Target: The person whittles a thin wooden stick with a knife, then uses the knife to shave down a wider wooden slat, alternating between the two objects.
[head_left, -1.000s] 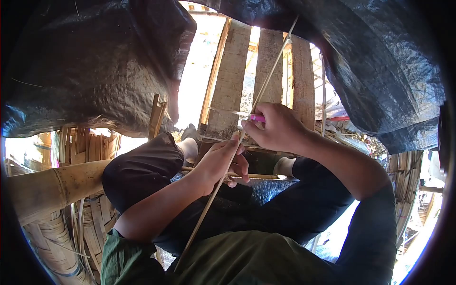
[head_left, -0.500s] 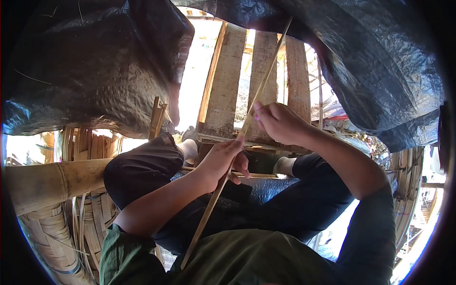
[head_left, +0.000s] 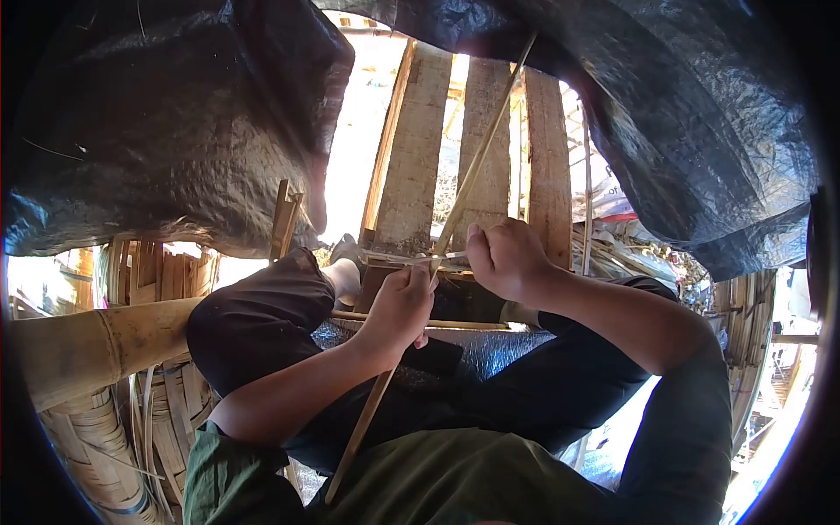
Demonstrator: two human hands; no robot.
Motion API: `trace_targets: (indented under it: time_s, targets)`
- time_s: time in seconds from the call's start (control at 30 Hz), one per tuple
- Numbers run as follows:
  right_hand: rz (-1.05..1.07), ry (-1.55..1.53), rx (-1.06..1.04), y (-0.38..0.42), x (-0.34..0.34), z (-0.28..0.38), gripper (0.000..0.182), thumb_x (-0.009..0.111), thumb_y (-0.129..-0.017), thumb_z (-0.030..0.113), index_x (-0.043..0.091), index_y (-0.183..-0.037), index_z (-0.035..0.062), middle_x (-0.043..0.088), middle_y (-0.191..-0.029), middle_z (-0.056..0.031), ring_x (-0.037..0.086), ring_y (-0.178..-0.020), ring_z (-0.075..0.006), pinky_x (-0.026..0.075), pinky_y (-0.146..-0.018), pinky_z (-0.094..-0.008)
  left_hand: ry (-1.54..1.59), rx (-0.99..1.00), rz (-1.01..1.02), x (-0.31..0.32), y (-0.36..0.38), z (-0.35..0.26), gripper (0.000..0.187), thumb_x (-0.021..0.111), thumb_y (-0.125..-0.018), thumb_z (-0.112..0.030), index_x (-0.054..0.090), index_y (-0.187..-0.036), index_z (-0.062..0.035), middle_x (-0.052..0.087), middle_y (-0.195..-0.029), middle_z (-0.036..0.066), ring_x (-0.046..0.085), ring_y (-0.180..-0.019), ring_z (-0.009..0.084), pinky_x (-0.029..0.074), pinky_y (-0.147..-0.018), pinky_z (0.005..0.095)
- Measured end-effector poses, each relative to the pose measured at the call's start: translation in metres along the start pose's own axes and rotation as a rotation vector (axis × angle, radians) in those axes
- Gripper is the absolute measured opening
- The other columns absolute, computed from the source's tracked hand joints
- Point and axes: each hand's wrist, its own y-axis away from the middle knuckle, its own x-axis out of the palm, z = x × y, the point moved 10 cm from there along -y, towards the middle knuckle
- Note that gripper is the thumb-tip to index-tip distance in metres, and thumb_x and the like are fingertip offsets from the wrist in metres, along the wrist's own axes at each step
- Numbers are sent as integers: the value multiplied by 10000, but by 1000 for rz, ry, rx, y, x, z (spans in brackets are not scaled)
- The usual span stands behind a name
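A long, thin bamboo strip (head_left: 484, 150) slants from the upper right down to the lap. My left hand (head_left: 398, 308) is closed around its middle, thumb on top. My right hand (head_left: 508, 259) is a fist to the right of the strip, closed on the handle end of a thin, pale blade-like tool (head_left: 402, 258). This tool lies crosswise over the strip, just above my left hand, and its far end points left. Whether its edge cuts into the strip cannot be made out.
Wooden slats (head_left: 418, 149) stand in front of the lap. Dark plastic sheets (head_left: 175, 122) hang on both sides. A thick bamboo pole (head_left: 114, 341) juts in from the left above woven baskets (head_left: 96, 437). A dark flat object (head_left: 435, 357) lies between the legs.
My right hand has come down and off the strip to its right side, and the pale tool now shows across the strip. My left hand has shifted slightly down and left.
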Motion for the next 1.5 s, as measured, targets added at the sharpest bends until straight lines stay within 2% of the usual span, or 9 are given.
trace_targets:
  time_s: [0.27,0.33,0.67,0.77,0.83,0.97,1.03,1.13,1.5]
  targets:
    - [-180,169,-245,0,-3,24,484,494,-886,176,485,-416,63,446,-381,-153,509,-346,-339,450,-401,-433,-9,37,-58,-19,-10,15,219,396,-968,-243,429,-810,-95,350,-586,-14,367,-456,110,369,-417,291]
    - [-175,180,-262,0,0,22,478,501,-879,174,485,-413,69,448,-379,-149,511,-344,-336,452,-397,-430,-569,750,-217,-18,7,-31,287,386,-963,-193,502,-776,-9,504,-639,142,531,-600,312,429,-557,429]
    - [-277,204,-312,-6,-3,15,457,512,-865,163,494,-418,74,461,-378,-138,513,-330,-319,447,-373,-407,-821,791,-307,-21,-15,-18,249,392,-956,-149,515,-812,11,551,-704,226,578,-709,420,440,-607,463]
    - [-301,232,-238,-6,-10,22,463,513,-869,168,492,-416,75,462,-378,-141,512,-324,-318,446,-370,-408,-719,772,-257,-25,-22,-23,237,428,-953,-180,513,-836,8,548,-685,185,581,-630,358,468,-608,433]
    - [-275,231,-195,0,-7,28,463,515,-870,166,491,-416,73,468,-384,-145,512,-325,-317,446,-370,-409,-126,-45,-87,-24,-12,-8,247,431,-969,-225,510,-901,-1,559,-767,149,582,-680,269,496,-634,400]
    - [-233,229,-207,1,-4,28,454,519,-867,163,496,-423,72,476,-392,-145,515,-332,-315,448,-370,-406,-98,-34,-67,-18,-18,10,300,394,-992,-276,516,-945,-6,537,-776,128,558,-684,214,510,-583,373]
    - [-265,213,-240,-4,-7,26,451,519,-866,164,499,-425,72,478,-394,-145,517,-334,-315,449,-369,-403,-527,386,-67,-12,-17,-17,350,338,-1006,-296,526,-943,-8,510,-758,93,535,-628,186,500,-488,364]
    - [-296,211,-255,-3,-10,29,450,515,-867,173,503,-429,70,478,-395,-143,518,-336,-312,449,-368,-398,-35,13,-120,-20,-18,2,345,352,-1005,-302,537,-932,-19,470,-707,69,506,-577,164,496,-451,360]
    - [-191,313,-62,-15,-10,29,509,456,-913,259,528,-452,56,493,-399,-153,546,-357,-321,484,-387,-415,58,-25,14,-4,-6,-5,423,236,-1026,-428,400,-771,-132,237,-553,-56,211,-397,76,245,-360,264]
